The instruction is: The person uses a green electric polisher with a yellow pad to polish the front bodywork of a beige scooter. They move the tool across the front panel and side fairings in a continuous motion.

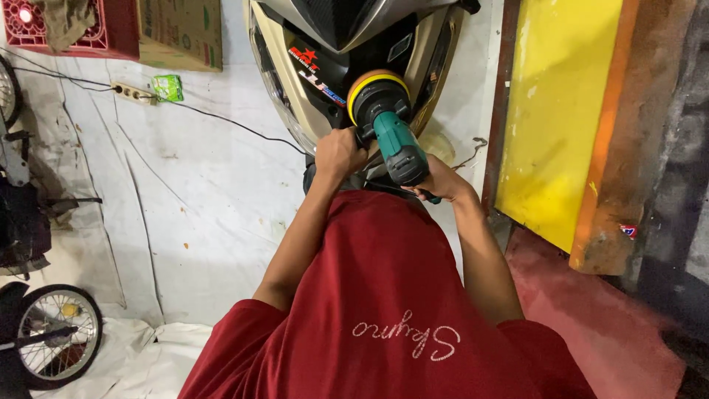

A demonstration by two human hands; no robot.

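Note:
A green and black power polisher (395, 140) with a yellow-rimmed orange pad (375, 80) presses against the black centre panel of a beige scooter's front fairing (295, 81). My left hand (338, 151) is closed around the polisher's side near its head. My right hand (443, 181) grips the rear handle of the polisher, just under its green body. Both forearms reach out from my red shirt (384, 310), which fills the lower middle of the view.
A white tarp (185, 207) covers the floor, with a power strip (133, 92), its black cable and a green packet (168, 87) on it. A red crate (88, 37), a cardboard box (181, 33), a spoked wheel (55, 332) and a yellow board (554, 111) stand around.

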